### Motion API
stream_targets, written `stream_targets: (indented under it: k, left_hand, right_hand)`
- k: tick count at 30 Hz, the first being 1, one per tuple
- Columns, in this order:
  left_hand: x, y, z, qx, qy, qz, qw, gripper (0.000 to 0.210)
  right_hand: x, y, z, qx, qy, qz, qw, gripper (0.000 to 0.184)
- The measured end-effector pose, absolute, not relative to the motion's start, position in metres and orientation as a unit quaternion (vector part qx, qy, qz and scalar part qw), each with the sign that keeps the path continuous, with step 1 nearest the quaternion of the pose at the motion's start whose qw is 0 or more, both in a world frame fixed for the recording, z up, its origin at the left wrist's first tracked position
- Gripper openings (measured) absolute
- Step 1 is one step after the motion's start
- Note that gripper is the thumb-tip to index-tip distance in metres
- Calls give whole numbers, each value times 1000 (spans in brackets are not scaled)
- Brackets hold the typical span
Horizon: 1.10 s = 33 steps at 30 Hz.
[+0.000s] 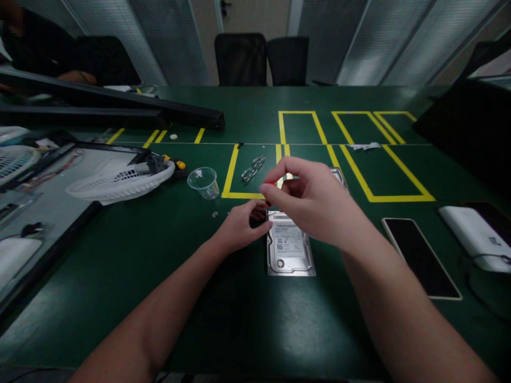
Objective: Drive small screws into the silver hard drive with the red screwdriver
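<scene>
A silver hard drive (290,250) with a white label lies flat on the green table in front of me. My right hand (309,199) is above its far end, thumb and fingers pinched on a small red-and-black screwdriver (269,203), mostly covered by the fingers. My left hand (243,223) is closed at the drive's far left corner, thumb against its edge; its curled fingers are partly in shadow. Left of that hand lie several tiny screws (214,214). Part of another silver drive (339,178) shows behind my right hand.
A clear plastic cup (204,184) and a shiny, glasses-like object (253,168) stand beyond my left hand. Rightward are a phone (421,258) and a white power bank (475,236). White mesh frames (123,181) and long black bars (179,109) occupy the left; a person (43,53) sits behind.
</scene>
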State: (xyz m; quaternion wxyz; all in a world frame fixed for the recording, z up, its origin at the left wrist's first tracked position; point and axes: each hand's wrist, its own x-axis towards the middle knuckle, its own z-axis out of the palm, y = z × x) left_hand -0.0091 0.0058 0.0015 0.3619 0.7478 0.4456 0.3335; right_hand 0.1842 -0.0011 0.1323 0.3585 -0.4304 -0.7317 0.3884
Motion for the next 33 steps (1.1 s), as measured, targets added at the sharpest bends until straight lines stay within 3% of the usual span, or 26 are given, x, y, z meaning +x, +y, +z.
stream_targets:
  k: [8, 18, 23, 33]
  left_hand:
    - [-9, 6, 1, 749, 445, 335, 359, 27]
    - [-9, 5, 2, 742, 448, 332, 372, 36]
    - [-9, 6, 0, 743, 443, 334, 375, 34]
    - [-10, 6, 0, 754, 441, 335, 353, 29]
  right_hand:
    - [184, -3, 135, -387, -756, 384, 363, 2]
    - [184, 3, 130, -421, -745, 353, 378, 26]
    - [184, 0, 133, -436, -746, 346, 366, 12]
    - [184, -2, 132, -396, -751, 383, 363, 10]
